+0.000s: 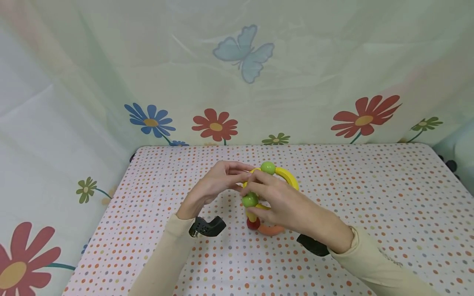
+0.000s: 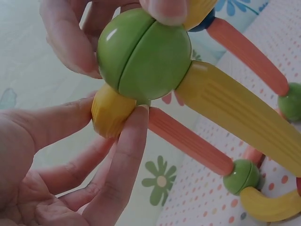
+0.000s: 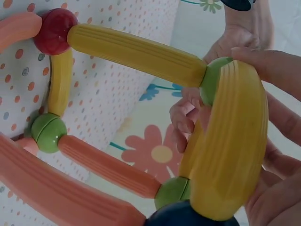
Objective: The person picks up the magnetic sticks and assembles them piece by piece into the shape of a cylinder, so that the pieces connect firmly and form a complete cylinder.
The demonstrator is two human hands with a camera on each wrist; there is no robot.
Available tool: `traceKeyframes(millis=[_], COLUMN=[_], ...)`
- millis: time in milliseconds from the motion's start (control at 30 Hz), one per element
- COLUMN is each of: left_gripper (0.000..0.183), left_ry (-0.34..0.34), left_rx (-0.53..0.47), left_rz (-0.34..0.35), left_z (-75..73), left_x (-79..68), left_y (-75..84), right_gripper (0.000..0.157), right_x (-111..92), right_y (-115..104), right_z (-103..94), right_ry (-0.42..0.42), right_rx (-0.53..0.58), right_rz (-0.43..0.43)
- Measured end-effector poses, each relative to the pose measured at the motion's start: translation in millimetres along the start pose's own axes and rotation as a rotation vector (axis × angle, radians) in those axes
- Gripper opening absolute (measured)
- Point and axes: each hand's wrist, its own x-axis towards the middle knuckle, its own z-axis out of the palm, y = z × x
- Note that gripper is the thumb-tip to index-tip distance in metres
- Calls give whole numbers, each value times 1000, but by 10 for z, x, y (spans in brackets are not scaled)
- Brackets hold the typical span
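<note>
A frame of ribbed sticks joined by coloured balls stands on the table under both hands. My left hand [image 1: 216, 183] comes in from the left and pinches a yellow stick [image 2: 112, 113] between thumb and fingertips, just below a large green ball [image 2: 143, 54]. From the right, my right hand [image 1: 283, 201] holds a thick curved yellow stick [image 3: 233, 141] beside that ball, the thumb near the joint. A straight yellow stick [image 3: 136, 52] slopes from it down to a red ball [image 3: 55, 31]. Another green ball [image 1: 268, 167] shows at the far side. A dark blue ball [image 3: 190, 215] joins the curved stick's lower end.
Orange sticks [image 3: 110, 165] and another green ball [image 3: 49, 133] form the lower part of the frame. A dotted cloth covers the table [image 1: 370, 197]. Behind it hangs a curtain [image 1: 314, 74] printed with flowers and a butterfly.
</note>
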Motion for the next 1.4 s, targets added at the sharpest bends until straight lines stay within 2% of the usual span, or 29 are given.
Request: traceKeyframes(millis=[133,300,333,433,567,667,733,867,967,1033,1100,1300,1400], left_gripper=[34,37,37,38,48,50,46,31,24,22,20,19,19], left_ry=[-17,-42,-47,-71,-113,-111,-81,1,33,37,39,43,57], left_rx=[-7,35,63,227,456,504,498,494,516,530,545,577,591], left_rz=[15,58,68,91,103,124,136,165,191,201,200,191,194], left_z=[3,-13,-15,11,153,300,377,479,530,551,563,558,544], left_x=[-4,-66,-96,-201,-312,-320,-316,-305,-297,-289,-287,-312,-333], left_y=[-18,-158,-205,-373,-595,-730,-794,-866,-888,-894,-885,-869,-879], right_gripper=[26,22,25,34,42,43,43,50,58,62,60,55,52], right_x=[-72,-253,-302,-463,-683,-870,-996,-1161,-1165,-1129,-1076,-939,-900], right_y=[-3,46,66,127,224,351,461,645,706,723,727,731,727], right_z=[-107,-315,-354,-435,-433,-392,-339,-126,81,195,279,396,431], right_ry=[6,98,115,134,191,247,237,85,19,5,12,23,22], right_rx=[-4,-45,-54,-68,-60,-16,31,146,249,301,338,334,324], right_rz=[59,101,101,118,175,287,366,542,634,650,649,567,560])
